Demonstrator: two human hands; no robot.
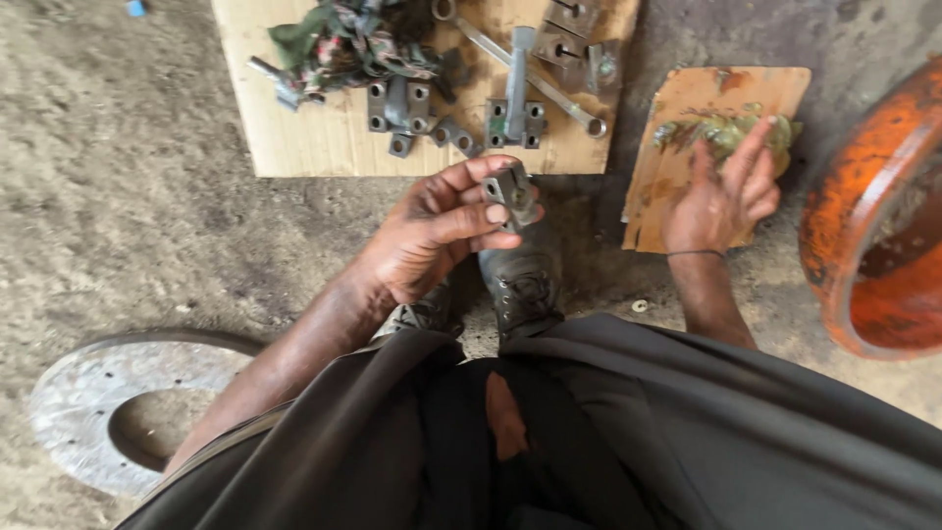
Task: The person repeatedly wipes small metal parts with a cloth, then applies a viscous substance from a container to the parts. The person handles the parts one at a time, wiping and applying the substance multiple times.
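1. Fingers (471, 221) of left hand (432, 236) closed round small metal block (512, 192), held above floor just off cardboard sheet (294, 147) near edge
2. Right hand (721, 196) spread flat on greenish rag (726, 130) atop small board (687, 98), gripping nothing
3. More blocks (400, 106) waiting on cardboard sheet

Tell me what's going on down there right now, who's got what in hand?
A person crouches on a dirt floor. The left hand holds up a small grey metal block between thumb and fingers. The right hand presses on a greenish rag lying on a small cardboard piece. Ahead, a larger cardboard sheet carries more metal blocks, a spanner and a patterned cloth. An orange drum sits at right and a metal disc at left.
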